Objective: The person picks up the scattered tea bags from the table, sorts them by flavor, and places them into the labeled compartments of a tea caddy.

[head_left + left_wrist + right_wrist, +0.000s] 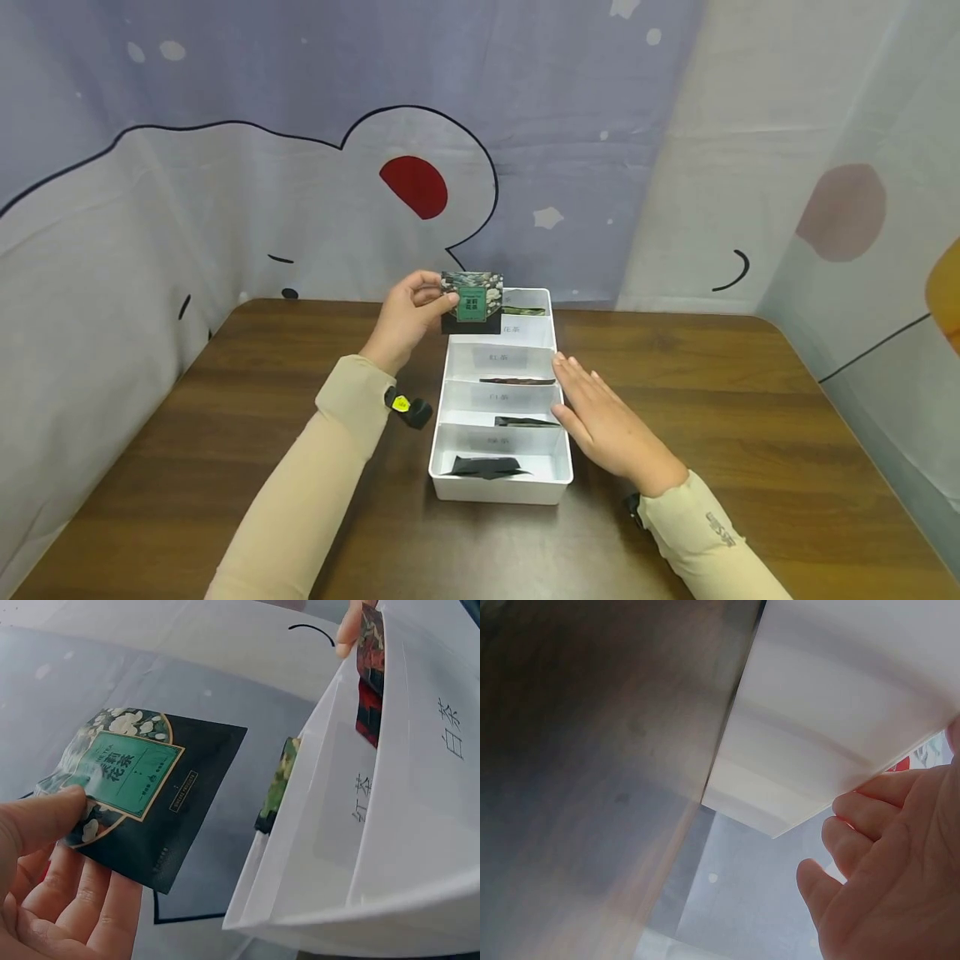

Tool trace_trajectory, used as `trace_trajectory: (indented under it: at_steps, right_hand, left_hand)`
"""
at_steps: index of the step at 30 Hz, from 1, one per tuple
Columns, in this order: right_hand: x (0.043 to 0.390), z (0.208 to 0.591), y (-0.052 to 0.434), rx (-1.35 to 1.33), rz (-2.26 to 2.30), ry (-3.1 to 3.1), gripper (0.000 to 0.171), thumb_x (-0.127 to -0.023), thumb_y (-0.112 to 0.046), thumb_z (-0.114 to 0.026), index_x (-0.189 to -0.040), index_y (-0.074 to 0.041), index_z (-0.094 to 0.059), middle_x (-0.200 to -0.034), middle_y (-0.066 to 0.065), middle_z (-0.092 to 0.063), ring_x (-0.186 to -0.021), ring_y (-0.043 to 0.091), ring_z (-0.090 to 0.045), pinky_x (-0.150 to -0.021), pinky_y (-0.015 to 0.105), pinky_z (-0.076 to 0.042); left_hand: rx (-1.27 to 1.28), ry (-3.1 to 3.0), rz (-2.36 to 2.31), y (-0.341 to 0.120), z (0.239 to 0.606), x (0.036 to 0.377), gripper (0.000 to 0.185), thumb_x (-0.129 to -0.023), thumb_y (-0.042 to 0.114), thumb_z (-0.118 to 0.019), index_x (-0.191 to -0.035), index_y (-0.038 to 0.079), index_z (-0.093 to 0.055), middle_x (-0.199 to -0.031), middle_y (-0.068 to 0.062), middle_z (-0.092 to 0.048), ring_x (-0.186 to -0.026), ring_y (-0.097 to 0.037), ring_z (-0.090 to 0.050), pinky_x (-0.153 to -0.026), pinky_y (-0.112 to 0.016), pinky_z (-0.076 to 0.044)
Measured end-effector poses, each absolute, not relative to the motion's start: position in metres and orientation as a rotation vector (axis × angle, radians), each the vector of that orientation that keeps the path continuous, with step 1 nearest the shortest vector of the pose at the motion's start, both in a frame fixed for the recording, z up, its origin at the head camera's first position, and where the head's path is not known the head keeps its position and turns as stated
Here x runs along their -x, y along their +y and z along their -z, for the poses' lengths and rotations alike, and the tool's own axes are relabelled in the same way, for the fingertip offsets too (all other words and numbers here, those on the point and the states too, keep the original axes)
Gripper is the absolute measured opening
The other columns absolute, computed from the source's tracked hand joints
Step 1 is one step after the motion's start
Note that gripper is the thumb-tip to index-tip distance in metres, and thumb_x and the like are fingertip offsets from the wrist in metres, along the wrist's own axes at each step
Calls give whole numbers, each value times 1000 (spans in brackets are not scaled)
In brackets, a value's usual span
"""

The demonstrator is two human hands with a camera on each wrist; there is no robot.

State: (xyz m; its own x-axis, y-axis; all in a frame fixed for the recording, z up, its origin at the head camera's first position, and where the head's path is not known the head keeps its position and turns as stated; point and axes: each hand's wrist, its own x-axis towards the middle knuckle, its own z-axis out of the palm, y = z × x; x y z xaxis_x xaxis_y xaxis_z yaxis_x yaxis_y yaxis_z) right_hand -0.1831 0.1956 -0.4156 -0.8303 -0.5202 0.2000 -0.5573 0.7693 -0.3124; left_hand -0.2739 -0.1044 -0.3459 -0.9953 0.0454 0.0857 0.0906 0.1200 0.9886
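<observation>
My left hand (405,323) pinches a dark green tea packet (472,321) at its left edge, thumb on the front and fingers behind. White flowers and a green label with Chinese lettering show on the packet. It is held up over the far end of a white divided box (498,490). Along the box's right rim lies my right hand (611,425), fingers extended and touching the side. In the right wrist view its fingertips are right at the rim of the white wall.
Labelled compartments of the box hold thin packets: a black one (486,467) in the nearest, a dark one (525,422) behind it, a reddish one (517,381) further back and a green one (523,311) at the far end. A patterned curtain (570,125) hangs behind the wooden table (750,400).
</observation>
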Motion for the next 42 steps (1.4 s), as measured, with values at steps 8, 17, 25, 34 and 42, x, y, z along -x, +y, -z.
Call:
trace_trajectory:
  at_steps: [8,17,25,34,42]
  right_hand:
    - [181,415,198,-864,-557,-2857,64,-110,-35,-40,-160,1,-21,-167,14,-22,-153,35,-21,-123,55,-19]
    - [181,413,198,-872,-559,-2852,64,-110,-34,-41,-160,1,-21,-167,13,-21,-153,35,-20,-122,56,-20]
    - [183,413,197,-869,-557,-2861,64,-110,-35,-40,-160,0,-20,-167,12,-20,-154,33,-18,-123,54,-19]
    - [184,413,194,-869,-571,-2860,64,-110,-36,-39,-161,0,-20,-168,11,-20,-154,32,-17,-123,54,-19]
    - [185,414,195,-875,-570,-2849,64,-110,-35,-40,-160,0,-21,-167,12,-21,-153,35,-20,-122,56,-21]
  left_hand:
    - [173,-2350,2074,-83,350,285,25,-95,2,-69,-118,4,-59,-110,-14,-67,-101,-19,-60,-87,-36,-52]
    - [248,-2423,2083,-66,355,288,18,-95,0,-67,-110,2,-59,-99,-5,-63,-98,-17,-54,-85,-32,-44]
    - [321,-2587,2056,-55,361,289,13,-96,-2,-66,-104,5,-58,-111,-11,-66,-106,-22,-60,-100,-42,-48]
    - [465,-2755,1886,-56,365,288,28,-97,-4,-59,-122,7,-66,-119,-10,-61,-110,-24,-55,-96,-40,-50]
    - [616,-2781,1836,-61,364,287,31,-95,-11,-47,-116,2,-67,-120,-13,-68,-118,-25,-62,-106,-40,-47]
